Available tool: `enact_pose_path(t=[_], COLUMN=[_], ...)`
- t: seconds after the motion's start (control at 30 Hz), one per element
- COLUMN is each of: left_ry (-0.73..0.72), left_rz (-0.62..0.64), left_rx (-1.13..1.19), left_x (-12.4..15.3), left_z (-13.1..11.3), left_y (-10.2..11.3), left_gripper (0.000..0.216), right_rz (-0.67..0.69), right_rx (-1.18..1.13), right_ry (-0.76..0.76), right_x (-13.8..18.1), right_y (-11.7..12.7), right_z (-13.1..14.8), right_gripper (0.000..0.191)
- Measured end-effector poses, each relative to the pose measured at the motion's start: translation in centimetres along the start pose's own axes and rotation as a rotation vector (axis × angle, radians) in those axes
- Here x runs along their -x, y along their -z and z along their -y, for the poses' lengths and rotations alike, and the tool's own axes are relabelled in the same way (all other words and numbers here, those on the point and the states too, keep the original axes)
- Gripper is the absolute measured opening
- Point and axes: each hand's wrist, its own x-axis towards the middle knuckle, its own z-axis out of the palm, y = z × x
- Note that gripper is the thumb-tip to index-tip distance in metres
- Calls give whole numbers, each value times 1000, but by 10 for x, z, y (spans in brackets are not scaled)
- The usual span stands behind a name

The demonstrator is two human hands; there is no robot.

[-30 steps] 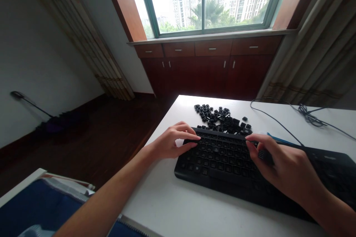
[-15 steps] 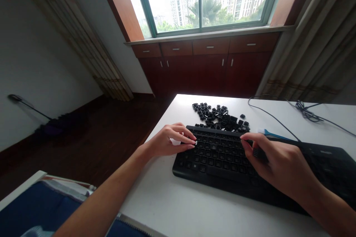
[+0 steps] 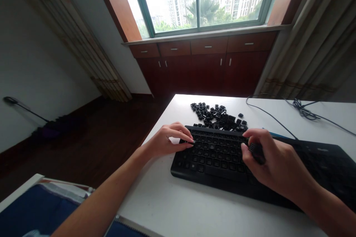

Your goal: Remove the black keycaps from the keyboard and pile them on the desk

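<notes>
A black keyboard point(image 3: 222, 183) lies on the white table, many of its key places showing bare sockets. At its upper left, my left hand point(image 3: 169, 139) has thumb and fingertips pinched on what looks like a small dark keycap point(image 3: 194, 142), mostly hidden by the fingers. Over the middle of the keyboard, my right hand point(image 3: 274, 159) is curled, with thumb and index tips apart. Some dark, ridged thing point(image 3: 256, 152) shows inside its curl; I cannot make out what it is. Behind the keyboard is a heap of loose black keycaps point(image 3: 215, 114).
A blue stick-like handle point(image 3: 275, 134) lies behind the keyboard, partly hidden by my right hand. The black cable point(image 3: 306, 110) runs across the back right of the white table point(image 3: 155, 196). At lower left is a dark blue fabric item point(image 3: 36, 207).
My right thumb and index finger have parted from a near pinch, and the dark thing inside the curl shows more. My left hand stays at nearly the same spot. The view has shifted slightly.
</notes>
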Motion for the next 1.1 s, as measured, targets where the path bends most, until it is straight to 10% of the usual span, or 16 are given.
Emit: enact_pose_path(t=[0.37, 0.8, 0.93, 1.1], left_ry=[-66, -96, -101, -105], left_rz=[28, -6, 2, 5], left_rx=[-74, -91, -109, -133], left_x=[1, -1, -2, -2], left_z=[3, 0, -3, -6], left_y=[1, 1, 1, 1], left_gripper=[18, 22, 19, 20], right_rz=[-109, -504, -382, -321], right_rx=[59, -386, -530, -1314], right_ry=[220, -34, -398, -788], right_x=[-8, -16, -20, -23], right_y=[13, 5, 16, 20], right_z=[1, -5, -4, -14], right_gripper=[55, 55, 14, 40])
